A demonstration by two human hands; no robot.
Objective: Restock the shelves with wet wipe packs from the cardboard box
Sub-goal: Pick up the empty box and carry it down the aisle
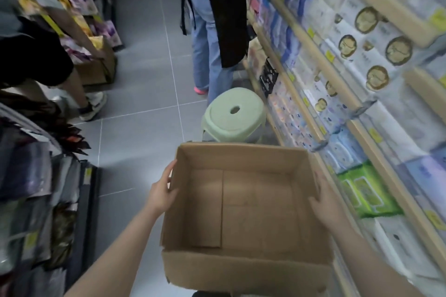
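Both hands, left hand (161,194) and right hand (324,202), clamp the empty cardboard box (243,210) by its sides. Keep it level, clear of the stool (233,116).

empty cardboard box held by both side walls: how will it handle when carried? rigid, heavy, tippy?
Probably light: the cardboard box shows only bare bottom flaps inside. Likely flexes: open top, and the near wall already bows with a ragged edge. The left hand and right hand press flat on opposite walls, so that grip may slip or buckle them.

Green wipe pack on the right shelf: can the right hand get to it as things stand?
Probably yes, once freed: the right hand grips the empty cardboard box wall, and the green wipe pack lies beside it with nothing between.
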